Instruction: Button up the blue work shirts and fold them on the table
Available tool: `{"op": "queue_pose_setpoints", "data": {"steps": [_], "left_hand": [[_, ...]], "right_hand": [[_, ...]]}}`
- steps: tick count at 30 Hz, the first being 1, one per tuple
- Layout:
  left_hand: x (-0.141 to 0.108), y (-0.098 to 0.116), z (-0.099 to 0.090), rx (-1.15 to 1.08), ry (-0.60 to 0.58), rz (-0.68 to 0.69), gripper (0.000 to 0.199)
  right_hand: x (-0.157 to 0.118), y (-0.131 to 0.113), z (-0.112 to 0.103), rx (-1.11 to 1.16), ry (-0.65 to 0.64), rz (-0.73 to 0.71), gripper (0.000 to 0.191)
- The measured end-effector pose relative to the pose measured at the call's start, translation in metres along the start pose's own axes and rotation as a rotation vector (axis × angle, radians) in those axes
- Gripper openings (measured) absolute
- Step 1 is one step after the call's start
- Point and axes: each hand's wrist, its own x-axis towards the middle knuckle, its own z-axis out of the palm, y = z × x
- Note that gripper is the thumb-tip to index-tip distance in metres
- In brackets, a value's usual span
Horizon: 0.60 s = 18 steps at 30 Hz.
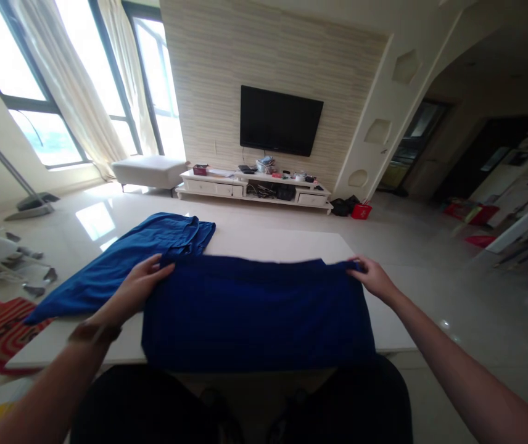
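Observation:
A dark blue cloth [259,314] is stretched between my hands above the near edge of a white table. My left hand [153,274] pinches its upper left corner, fingers closed. At the upper right corner, my right hand [369,277] is closed on the same cloth. The cloth's lower part hangs toward my knees. A brighter blue garment [120,265] lies on the left side of the table, partly behind my left hand and forearm.
The white table [301,245] extends beyond the cloth. At the left lie a red striped mat [2,330] and a white wheeled base [9,253]. Farther off are a white bench [150,169], a low TV cabinet [218,186] and a red bag [361,211].

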Motion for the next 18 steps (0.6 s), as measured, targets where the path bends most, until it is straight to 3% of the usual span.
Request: {"op": "queue_pose_setpoints", "data": {"steps": [3,5,7,9,11,14,18], "left_hand": [[0.044,0.047,0.041,0.280,0.129,0.031,0.064],[0.042,0.049,0.071,0.502,0.154,0.096,0.066],[0.021,0.025,0.099,0.574,-0.017,0.183,0.059],[-0.010,-0.016,0.122,0.622,-0.219,0.303,0.052],[-0.037,-0.060,0.136,0.667,-0.337,0.300,0.051],[-0.057,-0.105,0.142,0.718,-0.398,0.269,0.055],[-0.050,-0.113,0.145,0.768,-0.342,0.340,0.057]], "right_hand": [[0.065,-0.011,0.045,-0.244,0.296,-0.010,0.057],[0.075,-0.011,0.084,-0.380,0.269,-0.029,0.059],[0.059,0.001,0.125,-0.462,0.084,-0.095,0.055],[0.027,0.024,0.160,-0.527,-0.117,-0.128,0.056],[-0.006,0.053,0.183,-0.565,-0.268,-0.069,0.057],[-0.038,0.090,0.198,-0.601,-0.321,0.031,0.059],[-0.039,0.109,0.201,-0.652,-0.290,0.046,0.059]]}}
